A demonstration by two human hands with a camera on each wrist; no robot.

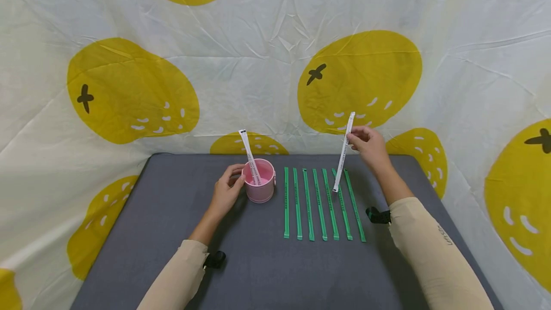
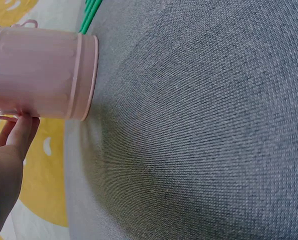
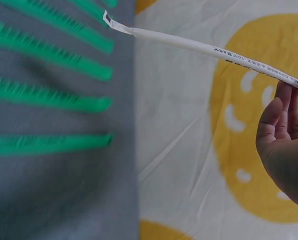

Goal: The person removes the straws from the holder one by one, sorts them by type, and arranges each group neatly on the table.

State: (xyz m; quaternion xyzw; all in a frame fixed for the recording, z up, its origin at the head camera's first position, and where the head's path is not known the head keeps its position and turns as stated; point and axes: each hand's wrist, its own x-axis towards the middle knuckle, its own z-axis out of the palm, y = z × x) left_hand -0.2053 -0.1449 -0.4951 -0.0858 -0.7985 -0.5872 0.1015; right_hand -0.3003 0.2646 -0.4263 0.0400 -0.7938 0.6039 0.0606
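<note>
My right hand [image 1: 371,147] pinches a white paper-wrapped straw [image 1: 342,161] between thumb and fingers. The straw is held up at a slant above the far ends of the green strips, its lower end pointing down toward the table; printed lettering shows on it in the right wrist view. On the left, a small pink bucket [image 1: 260,195] stands upright on the table, held at its side near the rim by my left hand [image 1: 225,191]. Leaning inside the bucket is a white wrapped straw [image 1: 249,157], possibly more than one overlapping; its top sticks out well above the rim.
Several green wrapped straws [image 1: 307,204] lie side by side in a row, right of the bucket. Beneath everything is a grey cloth-covered table [image 1: 267,271]. A white curtain with yellow fruit prints [image 1: 241,85] hangs right behind the table's far edge.
</note>
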